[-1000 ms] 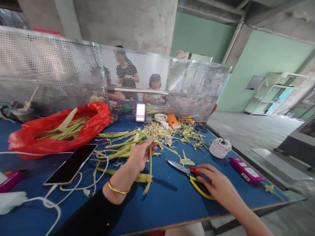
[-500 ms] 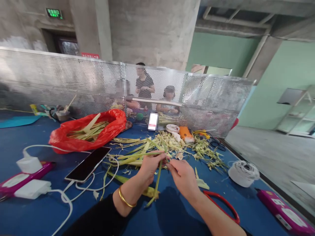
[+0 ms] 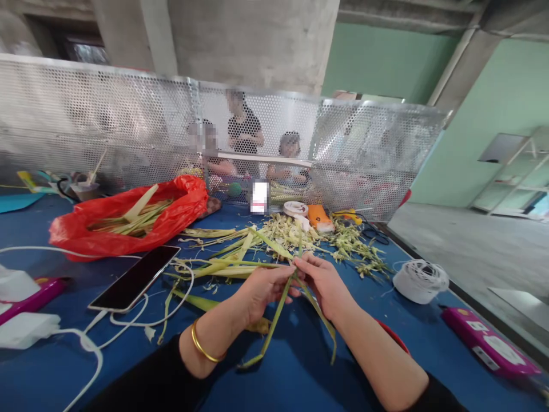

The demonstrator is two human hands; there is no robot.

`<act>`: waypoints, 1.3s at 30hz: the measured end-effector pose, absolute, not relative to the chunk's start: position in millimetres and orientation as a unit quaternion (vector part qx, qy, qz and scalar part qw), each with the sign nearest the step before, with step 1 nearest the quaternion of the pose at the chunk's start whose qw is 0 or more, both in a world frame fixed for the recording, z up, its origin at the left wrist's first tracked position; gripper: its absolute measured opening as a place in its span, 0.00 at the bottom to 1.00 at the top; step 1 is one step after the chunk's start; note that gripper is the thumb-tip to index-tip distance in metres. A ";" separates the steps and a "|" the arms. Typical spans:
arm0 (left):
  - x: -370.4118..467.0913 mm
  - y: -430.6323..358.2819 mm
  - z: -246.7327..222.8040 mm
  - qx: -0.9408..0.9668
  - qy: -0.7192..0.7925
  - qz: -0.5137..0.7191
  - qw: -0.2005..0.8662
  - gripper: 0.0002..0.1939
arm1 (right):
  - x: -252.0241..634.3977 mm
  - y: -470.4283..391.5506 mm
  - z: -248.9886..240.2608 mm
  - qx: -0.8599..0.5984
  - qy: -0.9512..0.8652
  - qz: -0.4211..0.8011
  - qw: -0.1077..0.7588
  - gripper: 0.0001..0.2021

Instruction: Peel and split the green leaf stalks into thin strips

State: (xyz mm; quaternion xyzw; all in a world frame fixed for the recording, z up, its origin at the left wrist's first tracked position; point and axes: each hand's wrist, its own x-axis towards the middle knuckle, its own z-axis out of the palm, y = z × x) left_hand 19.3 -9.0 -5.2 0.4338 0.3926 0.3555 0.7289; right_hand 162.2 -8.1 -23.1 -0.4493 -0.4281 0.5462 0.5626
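Close together over the blue table, my left hand (image 3: 268,289) and my right hand (image 3: 321,280) both pinch green leaf strips (image 3: 278,320) where the strips cross. One strip hangs down toward me on the left, another on the right, and a pale end sticks up above my fingertips. The exact crossing is partly hidden by my fingers. More long green and yellowish leaf strips (image 3: 227,269) lie beyond and left of my left hand. Behind my hands is a heap of pale, shredded plant pieces (image 3: 283,232), with greener scraps (image 3: 355,249) to its right.
At left sit a red plastic bag (image 3: 180,217) of leaf strips, a phone (image 3: 136,279) and white cables. To the right are a white cord roll (image 3: 420,281), a purple device (image 3: 486,340) and a partly hidden red handle (image 3: 392,336). Several people sit or stand behind the mesh screen (image 3: 364,154).
My right hand has moved up, its fingertips now beside my left ones. A strip that was not visible there now hangs below my right hand. The camera view has tilted down slightly.
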 end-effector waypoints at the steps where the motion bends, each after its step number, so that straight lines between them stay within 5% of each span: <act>1: 20.3 -8.8 -6.8 0.435 0.399 0.356 0.724 0.13 | 162.8 -8.2 -23.0 -0.467 -0.452 0.505 0.568 0.16; 8: 25.4 -11.9 -6.0 0.445 0.437 0.341 0.703 0.06 | 171.5 -15.2 -9.5 -0.602 -0.628 -0.020 0.493 0.13; 11: 26.8 -14.3 -6.2 0.464 0.440 0.324 0.697 0.03 | 171.5 -19.0 -5.9 -0.522 -0.714 -0.078 0.460 0.12; 17: 26.6 -13.0 -11.9 0.487 0.449 0.314 0.680 0.04 | 170.1 -25.5 -0.4 -0.514 -0.680 -0.168 0.495 0.30; 20: 28.3 -13.8 -12.2 0.494 0.452 0.306 0.677 0.04 | 168.7 -25.3 0.5 -0.464 -0.748 -0.113 0.461 0.19; 23: 31.3 -15.8 -12.4 0.506 0.469 0.288 0.664 0.08 | 164.8 -23.1 -1.9 -0.420 -0.813 0.065 0.398 0.05; 27: 33.6 -17.2 -13.0 0.519 0.476 0.279 0.653 0.09 | 160.7 -22.4 -4.2 -0.465 -0.764 0.203 0.399 0.04; 39: 34.5 -15.1 -12.0 0.562 0.468 0.231 0.642 0.05 | 156.4 -19.3 -21.2 -0.524 -0.655 0.280 0.467 0.06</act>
